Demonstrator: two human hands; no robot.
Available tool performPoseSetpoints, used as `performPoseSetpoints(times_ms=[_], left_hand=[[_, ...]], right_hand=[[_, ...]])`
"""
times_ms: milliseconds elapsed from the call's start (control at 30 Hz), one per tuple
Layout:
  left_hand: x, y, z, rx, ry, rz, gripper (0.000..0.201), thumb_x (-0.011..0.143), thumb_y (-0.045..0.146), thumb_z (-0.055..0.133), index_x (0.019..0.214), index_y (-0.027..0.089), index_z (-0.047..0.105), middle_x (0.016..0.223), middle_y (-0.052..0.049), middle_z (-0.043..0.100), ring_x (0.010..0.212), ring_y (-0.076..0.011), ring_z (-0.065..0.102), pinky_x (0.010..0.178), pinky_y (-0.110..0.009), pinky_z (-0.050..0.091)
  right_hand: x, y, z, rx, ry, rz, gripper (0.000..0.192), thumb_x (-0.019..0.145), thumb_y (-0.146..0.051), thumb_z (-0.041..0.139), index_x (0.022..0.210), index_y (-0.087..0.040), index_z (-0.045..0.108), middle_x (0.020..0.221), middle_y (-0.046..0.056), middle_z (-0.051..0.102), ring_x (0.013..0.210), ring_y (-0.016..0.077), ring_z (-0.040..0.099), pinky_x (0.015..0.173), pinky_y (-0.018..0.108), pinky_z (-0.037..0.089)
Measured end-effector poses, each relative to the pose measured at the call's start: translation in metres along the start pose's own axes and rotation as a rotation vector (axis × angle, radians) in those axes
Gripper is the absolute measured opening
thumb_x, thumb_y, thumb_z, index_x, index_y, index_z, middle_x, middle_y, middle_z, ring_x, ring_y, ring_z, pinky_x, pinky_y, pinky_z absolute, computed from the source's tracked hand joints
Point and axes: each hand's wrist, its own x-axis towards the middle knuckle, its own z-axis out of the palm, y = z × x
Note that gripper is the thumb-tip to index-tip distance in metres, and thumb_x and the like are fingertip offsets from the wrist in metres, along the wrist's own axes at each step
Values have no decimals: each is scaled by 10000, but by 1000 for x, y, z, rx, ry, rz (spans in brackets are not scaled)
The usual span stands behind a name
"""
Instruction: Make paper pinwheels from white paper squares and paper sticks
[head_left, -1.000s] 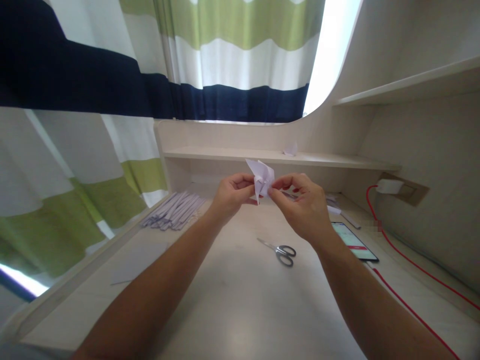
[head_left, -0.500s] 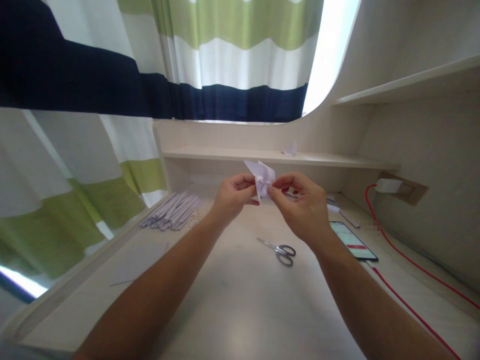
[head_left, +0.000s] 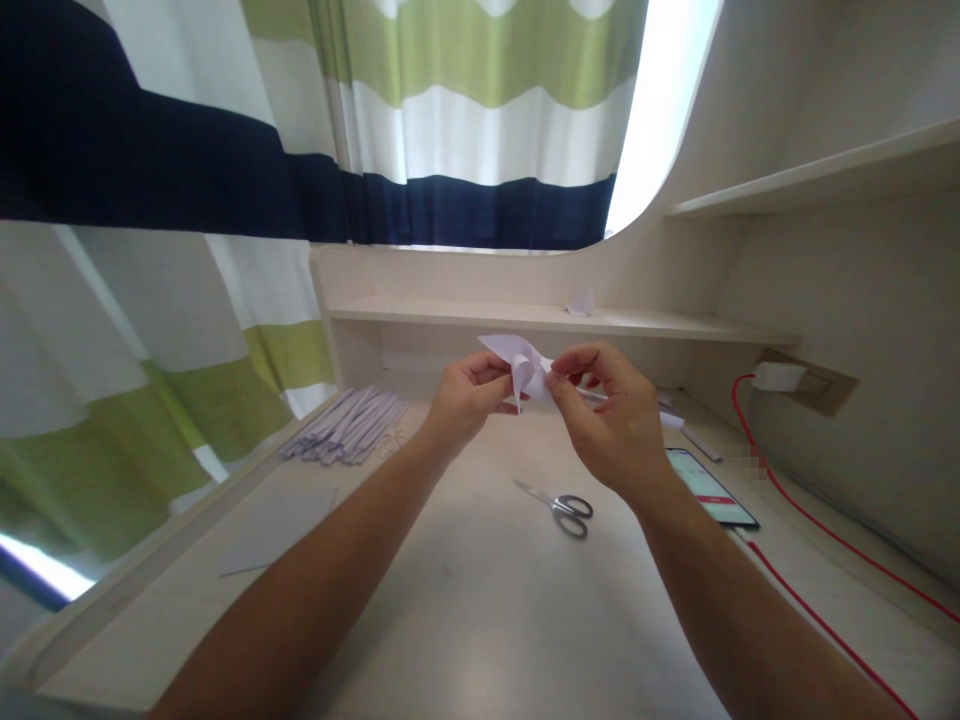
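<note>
Pinching a small folded white paper piece (head_left: pixel 523 367) between both hands, I have it raised above the desk (head_left: pixel 480 600), roughly at the centre of the head view. My left hand (head_left: pixel 466 393) comes in from 7 o'clock and is closed on the paper's left side, thumb and fingertips (head_left: pixel 501 373) pressed on the fold. My right hand (head_left: pixel 609 420) comes in from 5 o'clock and is closed on the paper's right side, its thumb and forefinger gripping the edge while the other fingers curl underneath. A pointed flap of the paper sticks out toward 11 o'clock above my left fingers. Below the hands, at about 5 o'clock from the paper, a pair of scissors (head_left: pixel 561 506) lies flat on the desk, well apart from either hand. At 3 o'clock from the scissors a phone (head_left: pixel 710 487) lies face up with its screen lit, and a red cable (head_left: pixel 817 535) runs past it from a white charger (head_left: pixel 777 376) plugged in on the right wall. At 9 o'clock from my left hand a stack of white paper strips (head_left: pixel 349 424) rests near the desk's left edge, and a flat sheet (head_left: pixel 274 517) lies nearer to me. On the low shelf (head_left: pixel 450 313) behind the hands, at 1 o'clock from the paper, sits another small folded paper (head_left: pixel 581 300). A striped curtain (head_left: pixel 300 150) hangs behind.
</note>
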Motion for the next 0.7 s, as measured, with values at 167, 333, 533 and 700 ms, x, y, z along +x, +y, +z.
performPoseSetpoints(times_ms=[167, 333, 533, 700], left_hand=[[-2, 1, 1, -7, -27, 31, 361, 695, 392, 928, 919, 161, 765, 872, -67, 803, 753, -182, 759, 618, -256, 639], [-2, 3, 2, 0, -52, 46, 429, 679, 443, 951, 921, 152, 751, 890, -80, 816, 757, -204, 773, 634, -290, 657], [-3, 4, 4, -18, -61, 58, 446, 651, 445, 971, 903, 148, 754, 886, -89, 828, 742, -220, 781, 637, -310, 658], [-3, 7, 4, -7, -83, 88, 400, 651, 403, 975, 875, 148, 764, 851, -79, 821, 724, -198, 769, 608, -266, 632]], right_hand=[[0, 3, 1, -50, -3, -4, 91, 916, -143, 688, 943, -222, 725, 882, 26, 727, 811, 201, 635, 709, 334, 476], [0, 2, 0, -68, -22, -14, 125, 924, -154, 698, 954, -223, 797, 895, 28, 758, 815, 206, 667, 758, 357, 500], [1, -2, -2, -47, -36, 10, 138, 911, -147, 715, 954, -204, 833, 886, 31, 774, 825, 208, 690, 771, 354, 514], [2, -2, -2, -52, -53, 45, 145, 901, -152, 722, 954, -212, 843, 880, 27, 776, 812, 209, 697, 771, 359, 517]])
